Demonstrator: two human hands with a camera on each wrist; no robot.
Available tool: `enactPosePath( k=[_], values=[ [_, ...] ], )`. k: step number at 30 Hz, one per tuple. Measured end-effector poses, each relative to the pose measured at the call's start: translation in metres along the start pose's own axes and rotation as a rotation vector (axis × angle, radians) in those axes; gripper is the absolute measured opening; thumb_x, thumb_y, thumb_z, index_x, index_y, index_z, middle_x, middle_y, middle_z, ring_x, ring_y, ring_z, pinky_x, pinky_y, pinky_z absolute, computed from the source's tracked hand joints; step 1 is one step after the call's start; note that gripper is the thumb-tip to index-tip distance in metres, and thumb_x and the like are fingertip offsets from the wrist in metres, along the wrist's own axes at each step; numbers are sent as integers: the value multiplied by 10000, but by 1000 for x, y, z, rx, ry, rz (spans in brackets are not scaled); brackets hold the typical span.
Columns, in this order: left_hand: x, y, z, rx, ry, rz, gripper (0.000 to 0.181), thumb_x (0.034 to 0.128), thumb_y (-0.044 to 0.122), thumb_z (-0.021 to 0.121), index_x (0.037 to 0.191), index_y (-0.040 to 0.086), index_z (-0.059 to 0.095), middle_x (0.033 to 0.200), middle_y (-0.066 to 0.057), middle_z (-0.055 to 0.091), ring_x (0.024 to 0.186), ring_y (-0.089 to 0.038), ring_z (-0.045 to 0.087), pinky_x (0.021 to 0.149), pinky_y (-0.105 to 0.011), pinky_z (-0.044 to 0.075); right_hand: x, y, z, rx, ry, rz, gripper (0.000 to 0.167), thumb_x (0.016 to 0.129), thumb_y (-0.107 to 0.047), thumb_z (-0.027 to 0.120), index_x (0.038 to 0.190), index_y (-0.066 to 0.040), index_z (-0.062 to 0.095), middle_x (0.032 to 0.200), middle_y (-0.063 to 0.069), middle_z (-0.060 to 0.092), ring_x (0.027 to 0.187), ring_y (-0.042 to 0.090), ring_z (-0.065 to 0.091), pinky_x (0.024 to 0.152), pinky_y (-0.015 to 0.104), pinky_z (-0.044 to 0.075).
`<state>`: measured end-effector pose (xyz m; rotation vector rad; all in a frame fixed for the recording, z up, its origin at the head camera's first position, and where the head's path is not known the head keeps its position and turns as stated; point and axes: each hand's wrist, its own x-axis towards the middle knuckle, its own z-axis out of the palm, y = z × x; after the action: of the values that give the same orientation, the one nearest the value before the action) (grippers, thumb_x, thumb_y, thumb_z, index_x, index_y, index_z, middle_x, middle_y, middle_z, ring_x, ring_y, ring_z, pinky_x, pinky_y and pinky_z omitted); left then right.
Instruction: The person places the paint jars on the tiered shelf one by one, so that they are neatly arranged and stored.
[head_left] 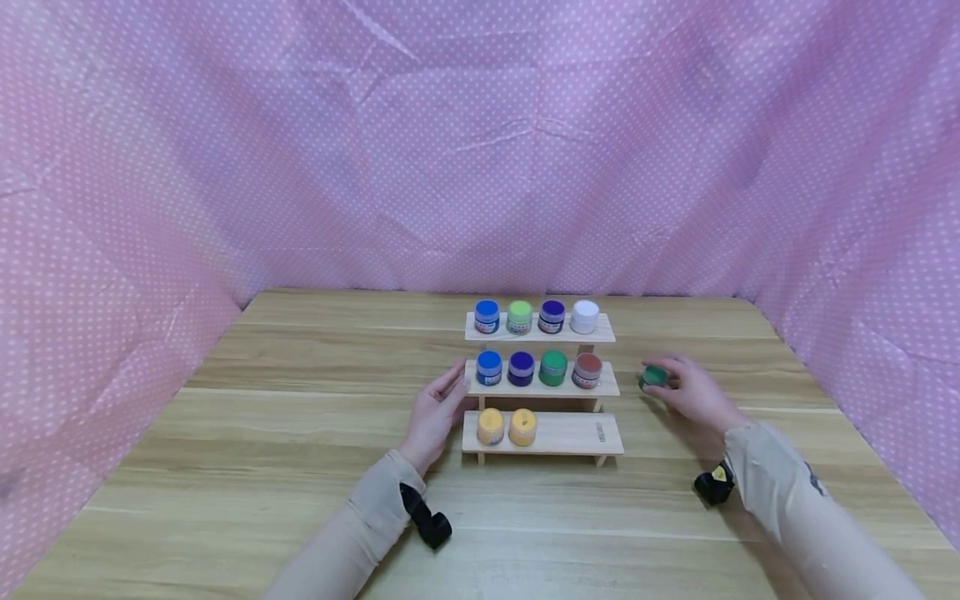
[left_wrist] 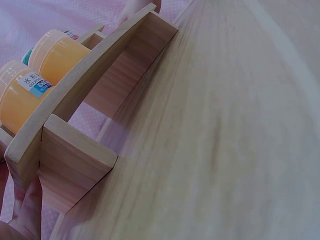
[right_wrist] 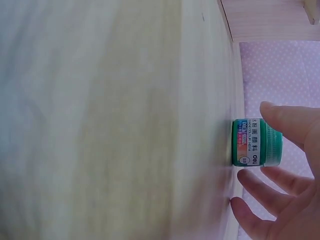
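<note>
A wooden three-tier rack (head_left: 573, 432) holds small lidded paint jars. My left hand (head_left: 433, 417) lies against the rack's left side, fingers fairly straight near the middle tier's end; the lower shelf (left_wrist: 75, 90) hides part of the hand in the left wrist view. On the table to the rack's right stands a green paint jar (right_wrist: 248, 142), upright. My right hand (head_left: 697, 393) is around this jar, thumb on one side and spread fingers on the other. No firm grip shows in the right wrist view.
On the lowest tier stand two yellow jars (head_left: 491, 426) at the left. The middle tier bears blue, purple, green (head_left: 553, 367) and brown jars; the top tier bears blue, light green, purple and white (head_left: 585, 317) ones. A pink dotted cloth (head_left: 480, 167) hangs behind the wooden table (head_left: 300, 400).
</note>
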<state>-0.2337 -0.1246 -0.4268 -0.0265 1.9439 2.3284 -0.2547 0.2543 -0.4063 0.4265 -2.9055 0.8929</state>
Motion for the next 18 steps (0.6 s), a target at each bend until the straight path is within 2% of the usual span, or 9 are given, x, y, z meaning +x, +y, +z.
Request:
enactPosePath(
  k=[7, 18],
  values=[
    [0, 0, 0, -6, 7, -13, 456, 989, 173, 500, 1430, 110, 405, 1455, -132, 430, 1286, -282, 476, 998, -391, 460, -1, 0, 1, -10, 1, -12, 450, 839, -43, 664, 1259, 58, 538, 1157, 290, 547, 948, 385, 589, 844, 538, 517],
    [0, -1, 0, -2, -5, 8, 467, 989, 182, 503, 1433, 91, 394, 1456, -154, 417, 1290, -299, 469, 1003, -388, 453, 1, 2, 1, -20, 5, -20, 419, 852, -35, 653, 1245, 65, 547, 1130, 305, 590, 955, 416, 611, 847, 539, 523]
  ],
)
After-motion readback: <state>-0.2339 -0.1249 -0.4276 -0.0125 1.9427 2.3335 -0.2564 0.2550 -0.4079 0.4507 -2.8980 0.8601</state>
